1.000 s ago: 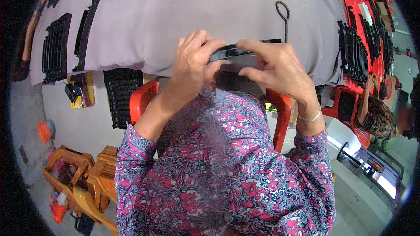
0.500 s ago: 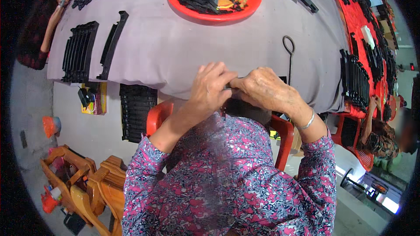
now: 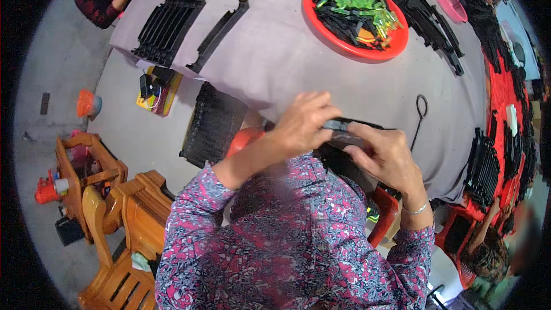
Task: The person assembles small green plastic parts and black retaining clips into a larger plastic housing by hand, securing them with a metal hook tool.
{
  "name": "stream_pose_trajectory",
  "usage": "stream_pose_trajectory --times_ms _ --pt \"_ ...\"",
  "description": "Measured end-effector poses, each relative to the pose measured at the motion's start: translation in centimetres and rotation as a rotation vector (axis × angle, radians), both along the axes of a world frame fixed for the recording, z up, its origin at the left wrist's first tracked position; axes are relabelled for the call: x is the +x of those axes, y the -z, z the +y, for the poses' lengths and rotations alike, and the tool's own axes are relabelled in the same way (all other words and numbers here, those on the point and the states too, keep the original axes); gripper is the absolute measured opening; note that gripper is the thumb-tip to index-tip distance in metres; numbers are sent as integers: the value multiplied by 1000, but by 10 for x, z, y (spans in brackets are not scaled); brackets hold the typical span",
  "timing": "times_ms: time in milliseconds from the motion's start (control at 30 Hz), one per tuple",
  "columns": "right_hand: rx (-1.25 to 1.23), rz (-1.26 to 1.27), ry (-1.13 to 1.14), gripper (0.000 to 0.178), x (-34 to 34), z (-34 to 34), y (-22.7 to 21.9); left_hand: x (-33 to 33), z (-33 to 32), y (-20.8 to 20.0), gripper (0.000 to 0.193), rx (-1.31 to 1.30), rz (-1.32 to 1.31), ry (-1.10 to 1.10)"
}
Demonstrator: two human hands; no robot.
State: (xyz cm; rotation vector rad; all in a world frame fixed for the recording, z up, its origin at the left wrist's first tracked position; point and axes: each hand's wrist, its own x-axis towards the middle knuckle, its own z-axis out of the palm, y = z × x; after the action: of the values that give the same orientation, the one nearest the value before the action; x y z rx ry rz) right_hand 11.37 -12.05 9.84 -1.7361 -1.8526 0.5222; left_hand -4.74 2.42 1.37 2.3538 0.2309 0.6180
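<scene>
So both hands are wrapped around a long black plastic strip point(image 3: 350, 128) just right of the frame's centre, held up off the near edge of the grey tabletop point(image 3: 275, 57). The left hand point(image 3: 304, 123) is clamped over its left end with fingers curled on top, and the right hand point(image 3: 385, 152) pinches it from the right side, thumb on top. Biggest risk I'd guess: the strip is thin and gripped only at the ends, so any twist or a hard squeeze could flex it or pop it loose. It's hovering past the tabletop edge, so a slip probably drops it onto the lap or floor. The black wire hook point(image 3: 420, 112) lies just right of the hands, easy to knock with an elbow. The red tray of black and green small parts point(image 3: 356, 14) in the upper middle looks well apart, so probably safe.
</scene>
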Motion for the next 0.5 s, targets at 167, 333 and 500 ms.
stream_pose_trajectory --times_ms 167,333,500 --pt "86 51 223 17 14 -9 16 -47 44 -9 34 -67 52 -375" --pt "99 148 359 12 15 -9 45 -76 90 2 33 316 -3 -870" --pt "19 222 378 12 7 -4 56 -78 120 20 35 513 0 -1024"
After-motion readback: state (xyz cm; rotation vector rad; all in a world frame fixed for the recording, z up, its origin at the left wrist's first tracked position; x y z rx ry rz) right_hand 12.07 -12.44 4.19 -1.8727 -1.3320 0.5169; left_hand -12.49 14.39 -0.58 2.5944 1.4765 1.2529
